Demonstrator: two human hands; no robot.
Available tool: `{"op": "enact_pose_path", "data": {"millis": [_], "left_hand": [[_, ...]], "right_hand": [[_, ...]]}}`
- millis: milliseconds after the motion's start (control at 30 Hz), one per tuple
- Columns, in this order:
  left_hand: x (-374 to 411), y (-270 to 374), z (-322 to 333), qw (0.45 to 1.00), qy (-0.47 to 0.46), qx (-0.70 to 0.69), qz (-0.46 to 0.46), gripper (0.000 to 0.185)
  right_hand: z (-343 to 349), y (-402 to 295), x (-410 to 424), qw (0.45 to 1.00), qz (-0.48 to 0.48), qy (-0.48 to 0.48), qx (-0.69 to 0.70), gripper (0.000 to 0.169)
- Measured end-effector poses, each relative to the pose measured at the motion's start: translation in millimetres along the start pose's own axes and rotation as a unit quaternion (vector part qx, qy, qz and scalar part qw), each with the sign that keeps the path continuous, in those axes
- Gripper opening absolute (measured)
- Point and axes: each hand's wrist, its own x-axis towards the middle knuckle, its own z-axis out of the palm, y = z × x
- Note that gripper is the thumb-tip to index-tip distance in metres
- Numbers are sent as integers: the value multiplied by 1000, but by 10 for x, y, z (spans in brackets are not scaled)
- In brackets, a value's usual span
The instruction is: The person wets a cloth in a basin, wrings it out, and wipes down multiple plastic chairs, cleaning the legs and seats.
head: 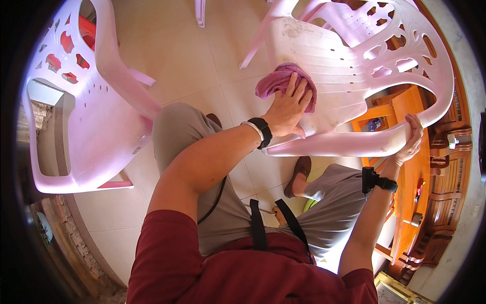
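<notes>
A pale pink plastic armchair (326,60) lies tilted before me, its openwork backrest towards the right. Brownish smudges mark parts of its seat. My left hand (290,104), fingers spread, presses a crumpled purplish-pink cloth (270,85) against the seat, near the seat's edge; the thumb rests off the cloth. At the outer end of the near armrest (341,144), my right hand (411,142) is curled round the bend where it meets the back. Part of the palm's contact is hidden.
Another pink plastic chair (102,114) stands at left, close to my knee. More pink chair parts (353,21) show behind the first. An orange-brown wooden table (412,178) and a slatted wooden bench (452,190) are at right. Beneath lies a tiled floor (190,57).
</notes>
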Motion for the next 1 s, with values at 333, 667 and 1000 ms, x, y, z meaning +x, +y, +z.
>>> {"op": "enact_pose_path", "data": {"millis": [333,667,1000], "left_hand": [[-2,-5,7,1000,5,3,1,129],[-1,-4,8,1000,11,7,5,129],[5,-14,15,1000,9,7,7,128]], "right_hand": [[14,-27,-8,1000,22,4,18,56],[0,32,-7,1000,0,2,-7,55],[16,-8,-4,999,27,4,22,59]]}}
